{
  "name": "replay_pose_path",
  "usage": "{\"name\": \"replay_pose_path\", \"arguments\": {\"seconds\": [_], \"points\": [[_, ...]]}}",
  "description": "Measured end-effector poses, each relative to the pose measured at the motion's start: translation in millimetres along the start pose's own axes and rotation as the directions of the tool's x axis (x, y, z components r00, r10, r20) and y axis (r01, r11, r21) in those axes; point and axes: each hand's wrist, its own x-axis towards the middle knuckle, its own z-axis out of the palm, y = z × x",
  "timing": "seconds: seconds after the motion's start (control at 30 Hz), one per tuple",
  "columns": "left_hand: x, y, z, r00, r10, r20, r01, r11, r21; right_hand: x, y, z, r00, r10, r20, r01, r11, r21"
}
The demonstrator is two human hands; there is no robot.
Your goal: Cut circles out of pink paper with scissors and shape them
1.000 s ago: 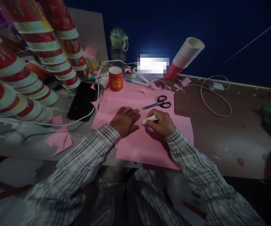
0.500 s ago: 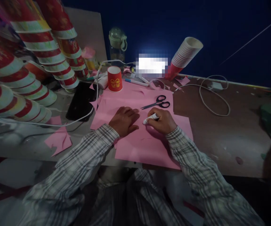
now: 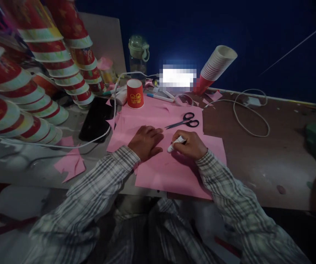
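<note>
Held marker [image 3: 176, 143] mid-barrel in right hand [image 3: 191, 145]; judged light, rigid. Flat, splayed left hand [image 3: 146, 141] pinned thin, floppy paper [image 3: 171, 174].

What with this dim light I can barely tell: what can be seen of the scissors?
The scissors have two black loop handles, seemingly plastic, and slim grey blades, seemingly metal, shut or nearly so. They lie flat on the pink paper near its right edge, handles to the right, tips pointing left. No hand touches them; the right hand, its grip on a white marker, rests just nearer the person, apart from them.
</note>
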Motion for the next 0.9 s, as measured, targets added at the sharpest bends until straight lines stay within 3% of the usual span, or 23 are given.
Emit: {"name": "replay_pose_path", "arguments": {"seconds": [0.1, 0.2, 0.27, 0.37, 0.47, 0.57, 0.67, 0.8, 0.9], "points": [[-1, 0, 1.5, 1.000, -0.006, -0.011, 0.006, 1.000, 0.000, -2, -1, -4, 0.992, 0.006, -0.123, 0.010, 0.991, 0.132], [-1, -1, 3.5, 1.000, -0.002, -0.026, 0.001, 1.000, -0.010, -1, -2, -1, 0.961, -0.013, -0.276, 0.043, 0.994, 0.102], [0, -1, 3.1, 1.000, -0.001, -0.021, 0.001, 1.000, -0.015, 1, -3, 4, 0.972, -0.031, -0.234, 0.034, 0.999, 0.007], [0, -1, 0.3, 1.000, -0.004, -0.003, 0.004, 1.000, -0.011, 1, -5, 6, 0.996, -0.042, -0.078, 0.033, 0.993, -0.112], [-1, 0, -0.6, 1.000, 0.001, -0.004, -0.001, 1.000, -0.005, -1, -3, 1, 0.999, -0.024, -0.039, 0.023, 0.999, -0.029], [-1, -1, 2.3, 1.000, 0.004, -0.023, -0.004, 1.000, -0.004, 0, 2, -4, 0.977, 0.012, -0.211, 0.020, 0.989, 0.147], [-1, -2, 4.8, 1.000, -0.008, -0.025, 0.008, 1.000, -0.005, 2, 5, 0, 0.948, -0.009, -0.319, 0.037, 0.996, 0.084], [0, -2, 2.8, 1.000, -0.005, -0.010, 0.005, 1.000, -0.015, 3, 1, 4, 0.986, -0.045, -0.162, 0.025, 0.993, -0.118], [0, -2, 1.4, 1.000, 0.009, -0.006, -0.009, 1.000, -0.023, 1, 0, -3, 0.999, -0.011, -0.039, 0.009, 0.998, -0.060]]}}
